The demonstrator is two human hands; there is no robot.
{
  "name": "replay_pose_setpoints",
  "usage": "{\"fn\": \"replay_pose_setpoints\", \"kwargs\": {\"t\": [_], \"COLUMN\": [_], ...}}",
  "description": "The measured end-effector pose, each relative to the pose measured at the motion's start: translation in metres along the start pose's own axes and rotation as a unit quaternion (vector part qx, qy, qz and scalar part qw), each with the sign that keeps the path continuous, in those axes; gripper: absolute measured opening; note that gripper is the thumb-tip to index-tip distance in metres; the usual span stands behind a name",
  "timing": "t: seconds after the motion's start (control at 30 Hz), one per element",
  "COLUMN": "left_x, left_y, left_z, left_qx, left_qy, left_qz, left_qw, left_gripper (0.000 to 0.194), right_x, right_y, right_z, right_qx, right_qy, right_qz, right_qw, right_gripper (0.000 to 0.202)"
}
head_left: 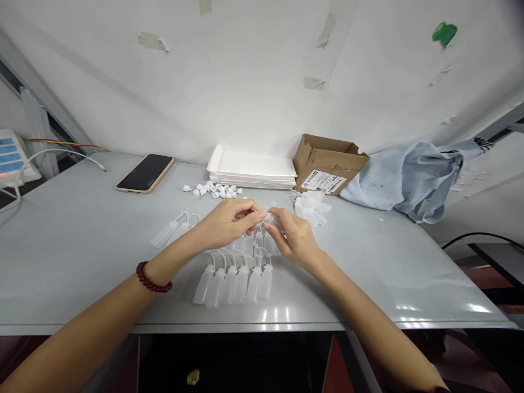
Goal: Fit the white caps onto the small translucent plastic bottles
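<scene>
My right hand [297, 237] is closed around a small translucent plastic bottle [273, 220], its thumb and fingers pinching the sides. At the bottle's top end, my left hand [233, 222] has its thumb and fingertips pressed together; what they pinch is too small to make out. Beneath both hands, more such bottles stand or lie partly hidden. Closer to me lies a row of several bottles [233, 286] with thin looped straps at their necks. Left of my left wrist are a few more bottles [166, 233]. Behind my hands is a scatter of small white caps [216, 189].
A heap of bottles [311, 207] lies to the right, before an open cardboard box [327, 164]. White padded envelopes [254, 166] are stacked against the wall. A phone [146, 173] lies at left, a light blue cloth [393, 174] at right, a power strip [16, 155] at far left.
</scene>
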State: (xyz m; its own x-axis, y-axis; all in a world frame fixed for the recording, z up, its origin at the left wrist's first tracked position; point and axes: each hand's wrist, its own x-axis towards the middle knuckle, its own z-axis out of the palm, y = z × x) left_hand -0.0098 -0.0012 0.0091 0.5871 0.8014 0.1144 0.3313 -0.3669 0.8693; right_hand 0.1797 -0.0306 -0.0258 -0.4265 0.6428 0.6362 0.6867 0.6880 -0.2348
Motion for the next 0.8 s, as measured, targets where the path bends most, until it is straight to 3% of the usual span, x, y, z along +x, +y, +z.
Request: {"fn": "replay_pose_setpoints", "kwargs": {"t": [0.27,0.47,0.6,0.7,0.8], "left_x": [0.001,0.001,0.001,0.002,0.004], "left_y": [0.002,0.002,0.0,-0.002,-0.006], "left_z": [0.002,0.005,0.006,0.005,0.006], "left_qx": [-0.048,-0.071,-0.066,-0.068,-0.072], "left_qy": [0.017,0.022,0.032,0.045,0.058], "left_qz": [0.008,0.013,0.011,-0.003,-0.021], "left_qw": [0.999,0.997,0.997,0.997,0.996], "left_gripper": [0.025,0.021,0.022,0.023,0.026], "right_x": [0.0,0.004,0.005,0.003,-0.001], "right_y": [-0.004,-0.008,-0.009,-0.007,-0.002], "right_z": [-0.004,-0.009,-0.01,-0.005,0.004], "right_qx": [0.089,0.202,0.22,0.174,0.094], "right_qy": [-0.041,-0.07,-0.089,-0.066,0.013], "right_qz": [0.064,0.159,0.176,0.163,0.123], "right_qw": [0.993,0.964,0.955,0.969,0.988], "right_gripper": [0.02,0.024,0.026,0.032,0.041]}}
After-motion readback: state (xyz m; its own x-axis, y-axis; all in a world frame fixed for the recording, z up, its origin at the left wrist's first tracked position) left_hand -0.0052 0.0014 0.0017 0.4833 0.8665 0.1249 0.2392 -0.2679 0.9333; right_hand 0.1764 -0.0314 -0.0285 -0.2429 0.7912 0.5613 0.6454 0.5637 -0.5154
